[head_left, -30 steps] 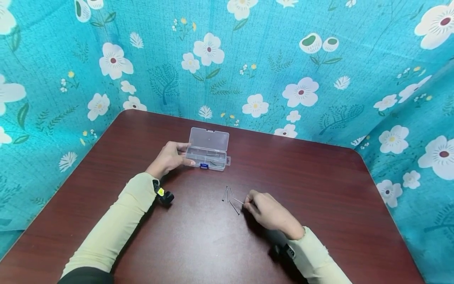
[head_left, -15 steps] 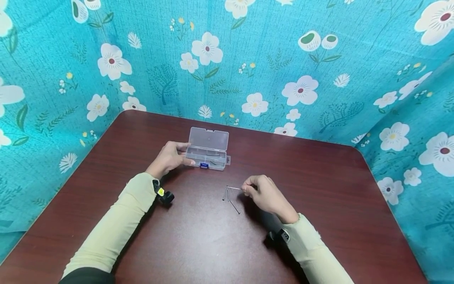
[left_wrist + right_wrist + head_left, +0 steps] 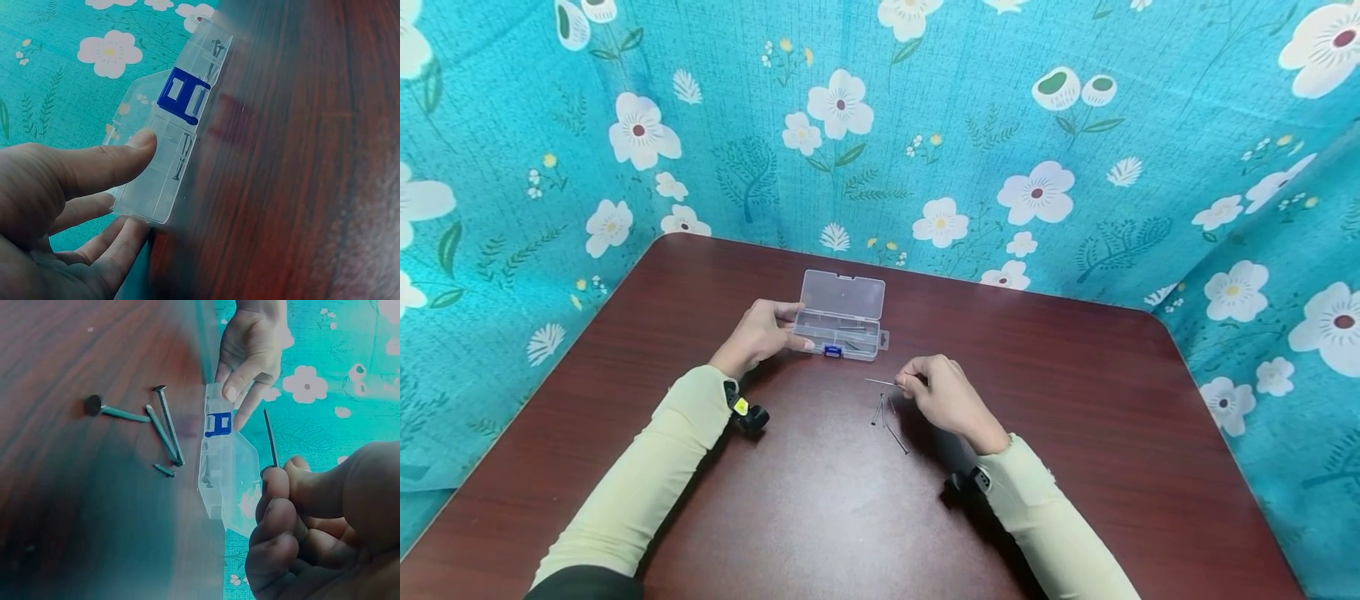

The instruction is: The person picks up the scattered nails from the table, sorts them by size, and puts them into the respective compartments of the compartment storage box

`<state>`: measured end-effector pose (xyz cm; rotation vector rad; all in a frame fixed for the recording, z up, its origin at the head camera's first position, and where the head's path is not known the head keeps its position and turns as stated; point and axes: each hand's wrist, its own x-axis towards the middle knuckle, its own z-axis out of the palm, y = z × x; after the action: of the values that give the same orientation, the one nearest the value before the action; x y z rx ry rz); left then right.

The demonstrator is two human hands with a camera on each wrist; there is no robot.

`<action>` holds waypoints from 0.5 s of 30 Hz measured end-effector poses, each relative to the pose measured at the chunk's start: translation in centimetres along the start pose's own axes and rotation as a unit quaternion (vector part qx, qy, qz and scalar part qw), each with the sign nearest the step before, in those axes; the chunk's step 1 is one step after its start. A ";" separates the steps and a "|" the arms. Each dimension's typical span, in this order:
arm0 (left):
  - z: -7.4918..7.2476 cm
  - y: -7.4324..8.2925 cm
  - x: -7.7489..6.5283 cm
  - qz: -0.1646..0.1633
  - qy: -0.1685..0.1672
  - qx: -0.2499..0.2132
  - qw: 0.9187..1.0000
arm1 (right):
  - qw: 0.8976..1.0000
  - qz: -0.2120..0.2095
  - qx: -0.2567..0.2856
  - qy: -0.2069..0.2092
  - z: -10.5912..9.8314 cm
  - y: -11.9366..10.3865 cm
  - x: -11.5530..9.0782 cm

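Note:
In the head view a clear plastic compartment box point(image 3: 842, 296) stands with its lid raised and a few nails inside. My left hand point(image 3: 760, 333) holds its left end, thumb on the front wall and fingers behind, as the left wrist view confirms. A blue latch point(image 3: 183, 95) sits on the box's front. My right hand point(image 3: 951, 400) pinches a nail point(image 3: 270, 437) by its head end between thumb and forefinger, its point toward the left in the head view. Below it several loose nails point(image 3: 897, 439) lie on the table, one of them shorter.
The dark reddish wooden table point(image 3: 1060, 367) has rounded far corners. A turquoise flowered curtain point(image 3: 955, 133) hangs along its back and sides. A clear hanging tab point(image 3: 884, 340) juts from the box's right end.
My right hand has lifted a nail from the loose ones and moved up and left toward the box. The left hand and the box have stayed in place.

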<state>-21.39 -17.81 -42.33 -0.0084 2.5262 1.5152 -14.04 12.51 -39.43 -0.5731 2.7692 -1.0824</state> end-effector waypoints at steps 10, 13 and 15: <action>0.0 -0.1 0.0 -0.002 0.000 -0.008 1.000 | 0.999 -0.021 -0.021 0.016 0.2 -0.4 2.3; 0.0 -0.1 0.1 -0.003 0.001 -0.007 1.000 | 0.999 -0.025 -0.028 0.019 0.3 -0.4 3.1; -0.1 -0.1 0.1 -0.002 0.002 -0.002 1.000 | 0.999 -0.022 -0.030 0.019 0.3 -0.3 3.7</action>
<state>-21.48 -17.92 -42.38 -0.0162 2.5260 1.5198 -17.23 10.65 -39.34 -0.6312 2.8427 -1.0327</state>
